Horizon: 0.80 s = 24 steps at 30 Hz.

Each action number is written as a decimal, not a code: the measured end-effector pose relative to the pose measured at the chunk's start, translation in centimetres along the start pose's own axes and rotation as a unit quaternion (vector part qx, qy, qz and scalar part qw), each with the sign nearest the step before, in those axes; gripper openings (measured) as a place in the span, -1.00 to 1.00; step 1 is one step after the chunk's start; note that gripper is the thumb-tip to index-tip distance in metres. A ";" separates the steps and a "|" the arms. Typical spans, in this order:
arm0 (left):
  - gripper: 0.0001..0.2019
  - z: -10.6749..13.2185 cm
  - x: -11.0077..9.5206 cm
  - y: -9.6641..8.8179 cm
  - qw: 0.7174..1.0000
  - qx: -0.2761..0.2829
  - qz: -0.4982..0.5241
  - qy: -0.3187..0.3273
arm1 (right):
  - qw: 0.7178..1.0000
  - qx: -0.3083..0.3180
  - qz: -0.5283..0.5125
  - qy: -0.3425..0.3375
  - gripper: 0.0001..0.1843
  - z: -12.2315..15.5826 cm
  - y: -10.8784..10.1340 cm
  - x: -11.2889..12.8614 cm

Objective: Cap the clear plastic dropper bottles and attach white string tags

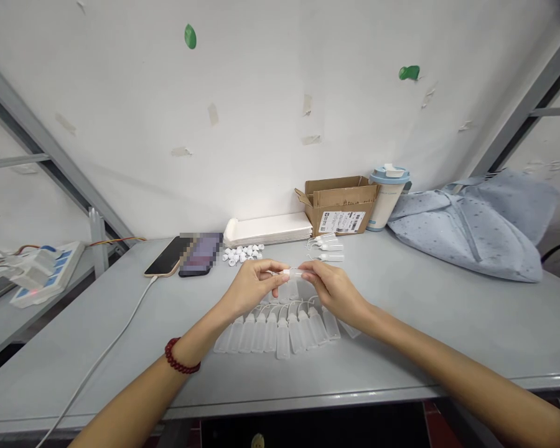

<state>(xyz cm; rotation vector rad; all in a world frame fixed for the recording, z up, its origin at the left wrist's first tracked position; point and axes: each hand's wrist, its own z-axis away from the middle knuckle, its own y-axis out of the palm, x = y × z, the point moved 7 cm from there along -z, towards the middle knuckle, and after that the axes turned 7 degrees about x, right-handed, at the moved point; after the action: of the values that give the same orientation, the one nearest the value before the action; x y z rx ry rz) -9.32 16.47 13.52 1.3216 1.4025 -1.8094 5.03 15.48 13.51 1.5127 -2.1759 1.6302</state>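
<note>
Over the middle of the table, a small translucent plastic bottle (297, 274) lies sideways between my two hands. My right hand (338, 291) grips its body with thumb and fingers. My left hand (252, 285) is closed at the other end, pinching the white cap (286, 272); the fingers partly hide it. Just below the hands, several similar bottles (282, 341) with thin curved white tubes lie fanned out in a row, and some are covered by the hands. Several small white caps (237, 255) sit in a pile beyond my left hand.
More bottles with thin tips (330, 246) lie farther back, by an open cardboard box (343, 202) and a white stack (270, 229). A tumbler (386, 199) and a blue cloth bag (466, 227) are at right. Two phones (168, 255) and a white cable (116, 342) occupy the left.
</note>
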 end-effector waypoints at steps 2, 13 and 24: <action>-0.68 0.0 0.3 -0.1 1.000 -0.005 -0.002 -0.011 | 1.000 0.002 -0.010 0.014 -0.80 -0.1 0.0 -0.2; -0.66 -0.3 0.4 0.2 0.998 0.020 0.056 -0.030 | 0.999 -0.018 -0.019 0.024 -0.80 -0.1 -0.5 0.0; -0.66 -0.3 0.5 0.6 0.998 0.059 0.005 -0.012 | 0.999 -0.013 -0.023 0.021 -0.80 -0.1 -0.3 -0.2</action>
<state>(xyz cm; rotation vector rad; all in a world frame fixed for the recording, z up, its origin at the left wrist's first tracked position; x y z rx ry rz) -8.89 16.59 12.82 1.3574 1.2923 -1.9207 5.32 15.70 13.61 1.4962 -2.1174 1.5994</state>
